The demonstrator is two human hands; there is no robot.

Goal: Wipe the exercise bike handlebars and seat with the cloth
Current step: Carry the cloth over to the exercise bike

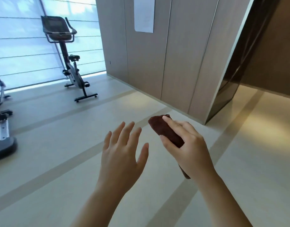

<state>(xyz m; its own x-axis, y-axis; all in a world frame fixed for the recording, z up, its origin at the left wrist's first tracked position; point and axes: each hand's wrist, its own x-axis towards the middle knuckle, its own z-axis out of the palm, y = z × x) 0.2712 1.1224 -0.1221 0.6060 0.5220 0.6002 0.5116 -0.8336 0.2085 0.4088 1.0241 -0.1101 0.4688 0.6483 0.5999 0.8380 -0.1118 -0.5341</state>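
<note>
While a machine (1, 128) left of the exercise bike (70, 66) is cut off by the frame edge, the bike stands by the window. Right of it and nearer, the left hand (123, 154) is spread, fingers straight. The wall sheet (144, 13) is illegible. The right hand (188, 145) grips the folded brown cloth (164, 130), partly hiding it.
</note>
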